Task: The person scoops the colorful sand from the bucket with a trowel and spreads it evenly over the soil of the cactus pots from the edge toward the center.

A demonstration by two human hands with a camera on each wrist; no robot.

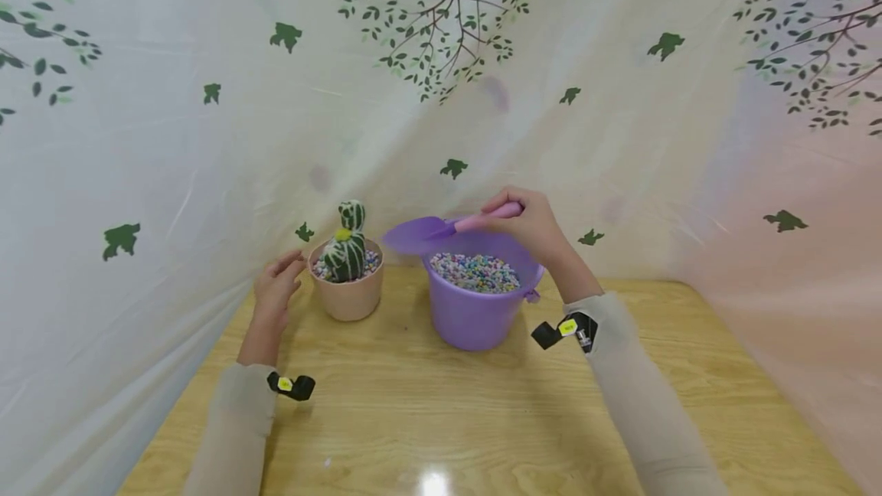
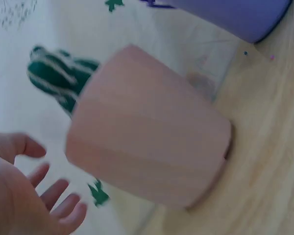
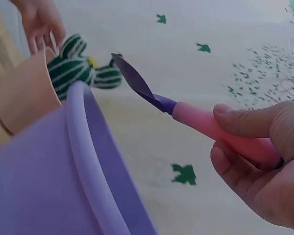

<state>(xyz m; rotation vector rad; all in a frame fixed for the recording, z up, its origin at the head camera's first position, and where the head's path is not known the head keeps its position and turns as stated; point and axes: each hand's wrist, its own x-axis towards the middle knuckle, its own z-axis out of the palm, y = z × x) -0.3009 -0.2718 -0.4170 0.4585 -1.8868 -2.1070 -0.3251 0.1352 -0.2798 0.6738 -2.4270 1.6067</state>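
The right hand [image 1: 530, 226] has its grip clamped on the pink handle [image 3: 198, 119] of a trowel [image 1: 416, 235], thumb on 1 side and curled fingers on the other. The purple blade points toward the left and hangs above the near-left part of the rim of a purple bucket [image 1: 475, 320], on the side toward a cactus [image 1: 344, 257] in a peach pot [image 1: 350, 301]. The bucket holds a bed of small coloured beads [image 1: 475, 272], and the pot stands upright just beside it on the wooden worktop [image 1: 413, 412], to its left. The left hand [image 1: 276, 293] is near the pot's rim with its grip apart, fingers relaxed and holding nothing; the left wrist view shows a gap between the fingers and the pot wall. As for progress, the work looks well along: similar beads already lie around the foot of the cactus, close to the rim, and the plant leans only slightly. Many beads remain in the bucket, so how much is left is hard to judge. No load shows on the blade, though its hollow is not clear enough to be sure. 2 tiny specks [image 2: 245, 53] lie loose near the bucket's base.
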